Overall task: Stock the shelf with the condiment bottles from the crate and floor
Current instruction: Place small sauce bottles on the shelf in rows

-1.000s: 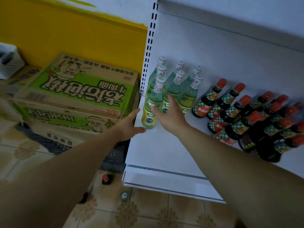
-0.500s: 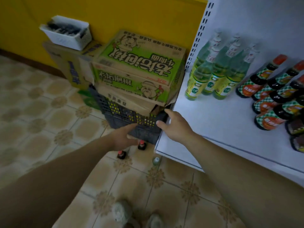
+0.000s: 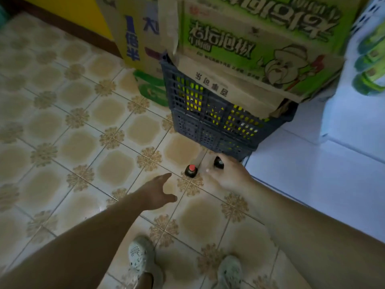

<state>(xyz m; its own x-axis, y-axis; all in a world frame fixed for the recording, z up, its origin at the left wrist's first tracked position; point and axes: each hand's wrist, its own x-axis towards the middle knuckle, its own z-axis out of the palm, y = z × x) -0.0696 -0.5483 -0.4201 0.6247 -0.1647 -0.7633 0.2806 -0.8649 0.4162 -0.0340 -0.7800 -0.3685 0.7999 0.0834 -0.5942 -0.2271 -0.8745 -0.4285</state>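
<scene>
Two small dark condiment bottles stand on the tiled floor in front of a dark plastic crate. The left bottle shows its red cap. My left hand hovers just left of it, fingers apart, not touching. The right bottle sits between the thumb and fingers of my right hand, which curls around it and hides its cap. Yellow labels show through the crate's lattice. The white shelf is at the right, with blurred green bottles on it.
Green and brown cartons are stacked on top of the crate, covering its opening. Another carton with blue print stands behind to the left. My feet in pale shoes are at the bottom. Patterned floor tiles stretch to the left.
My view dropped from the shelf to the floor. Both hands left the shelf and came down to the two floor bottles; the right hand has closed around one.
</scene>
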